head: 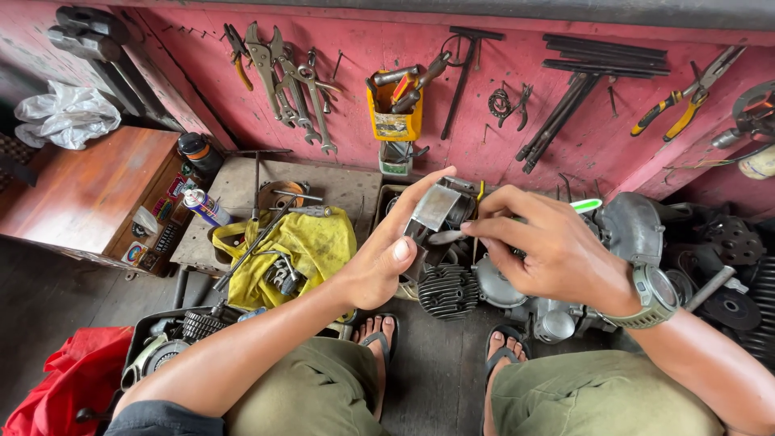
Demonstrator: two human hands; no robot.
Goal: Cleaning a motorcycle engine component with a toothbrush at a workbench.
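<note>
While the left hand cups a metal engine part from below, fingers curled shut around it at centre frame, the right hand pinches a thin tool against its face. At six o'clock, bare floor between the sandals. Finned cylinder just below; yellow rag at nine o'clock, well apart.

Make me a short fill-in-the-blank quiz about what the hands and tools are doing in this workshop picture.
1. The left hand holds a grey metal engine part from the ____ side.
2. The right hand wears a ____ on its wrist.
3. The crumpled cloth on the low bench is ____.
4. The wrenches hang on a ____ wall.

Missing words: left; watch; yellow; red
</note>
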